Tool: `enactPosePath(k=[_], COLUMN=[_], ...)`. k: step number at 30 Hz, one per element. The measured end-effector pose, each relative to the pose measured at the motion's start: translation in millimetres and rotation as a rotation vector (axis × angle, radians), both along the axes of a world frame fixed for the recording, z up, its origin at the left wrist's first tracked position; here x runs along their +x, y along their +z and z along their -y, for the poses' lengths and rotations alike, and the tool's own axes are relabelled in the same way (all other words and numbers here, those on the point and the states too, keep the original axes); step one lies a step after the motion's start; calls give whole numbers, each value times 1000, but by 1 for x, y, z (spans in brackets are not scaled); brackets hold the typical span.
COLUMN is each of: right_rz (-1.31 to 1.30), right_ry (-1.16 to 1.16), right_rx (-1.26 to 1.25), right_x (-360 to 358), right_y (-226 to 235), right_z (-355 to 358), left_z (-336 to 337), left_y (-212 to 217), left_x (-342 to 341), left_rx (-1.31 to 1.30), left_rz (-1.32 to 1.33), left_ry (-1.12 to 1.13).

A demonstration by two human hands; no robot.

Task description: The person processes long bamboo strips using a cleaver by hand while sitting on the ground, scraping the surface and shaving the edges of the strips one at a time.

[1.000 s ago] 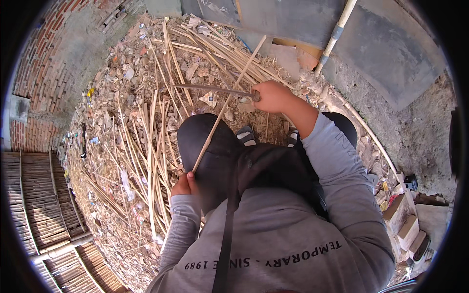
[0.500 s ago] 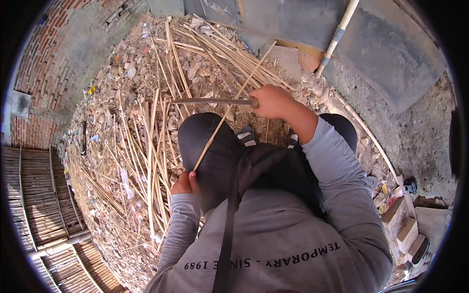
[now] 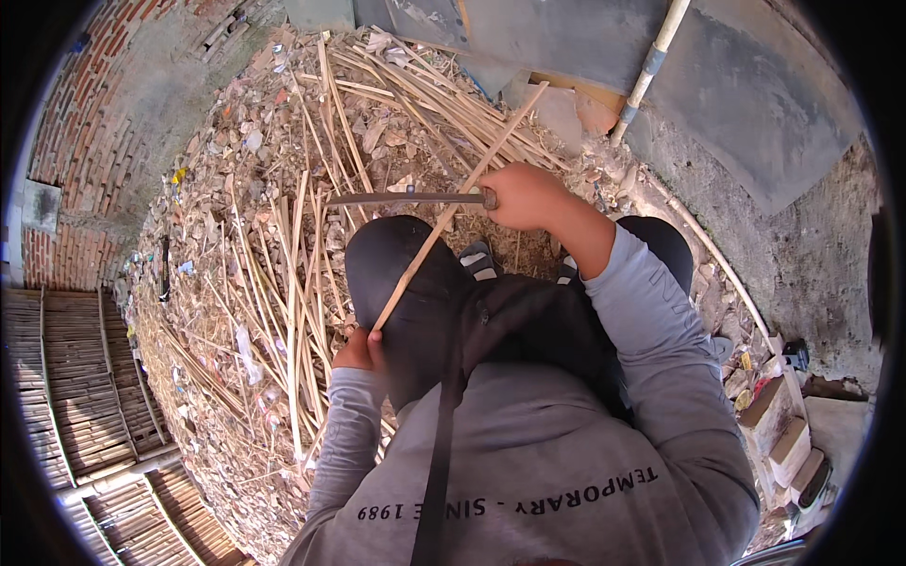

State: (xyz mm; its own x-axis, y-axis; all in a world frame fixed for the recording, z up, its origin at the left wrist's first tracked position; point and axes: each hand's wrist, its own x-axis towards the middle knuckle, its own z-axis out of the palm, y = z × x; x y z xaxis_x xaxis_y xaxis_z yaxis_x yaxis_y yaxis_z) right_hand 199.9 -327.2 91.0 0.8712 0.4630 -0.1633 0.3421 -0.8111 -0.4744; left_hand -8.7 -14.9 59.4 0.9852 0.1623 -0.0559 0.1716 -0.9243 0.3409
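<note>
In my left hand (image 3: 357, 350), beside my left knee, is the lower end of a bamboo strip (image 3: 412, 269). The strip slants up and away to the right, its broad pale face showing. My right hand (image 3: 527, 195) is closed around the handle of a machete (image 3: 401, 198), whose dark blade points left beyond my knees. Blade and strip cross close to my right fist; whether my right fingers also touch the strip is hidden.
Loose bamboo strips (image 3: 294, 311) lie on the littered ground to my left, with another pile (image 3: 453, 108) ahead. A brick wall (image 3: 104, 123) rises at the left, above slatted bamboo panels (image 3: 80, 377). Grey sheets (image 3: 746, 113) and a pipe (image 3: 651, 66) stand at the right.
The bamboo strip has turned so that its wider face shows, and its far end has shifted slightly right. Both hands and the machete have stayed nearly in place.
</note>
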Motion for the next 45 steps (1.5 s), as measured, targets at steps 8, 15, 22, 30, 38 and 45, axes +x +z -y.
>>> enactPosePath(k=[8, 15, 22, 30, 38, 45], right_rz=[60, 54, 17, 38, 67, 15], right_ry=[-167, 53, -130, -11, -47, -107], right_rx=[88, 25, 136, 91, 118, 137], right_x=[25, -6, 17, 10, 7, 21], right_y=[-25, 2, -18, -16, -13, -31], right_z=[25, -6, 14, 4, 4, 15], left_z=[-6, -10, -13, -19, -22, -25], left_y=[-1, 0, -1, -9, -14, -18], left_x=[3, 4, 6, 5, 6, 9], left_rx=[11, -82, -71, -118, -70, -119], left_rz=[-60, -63, -93, -70, -75, -56], left_ry=[-29, -29, -5, -52, -23, -43])
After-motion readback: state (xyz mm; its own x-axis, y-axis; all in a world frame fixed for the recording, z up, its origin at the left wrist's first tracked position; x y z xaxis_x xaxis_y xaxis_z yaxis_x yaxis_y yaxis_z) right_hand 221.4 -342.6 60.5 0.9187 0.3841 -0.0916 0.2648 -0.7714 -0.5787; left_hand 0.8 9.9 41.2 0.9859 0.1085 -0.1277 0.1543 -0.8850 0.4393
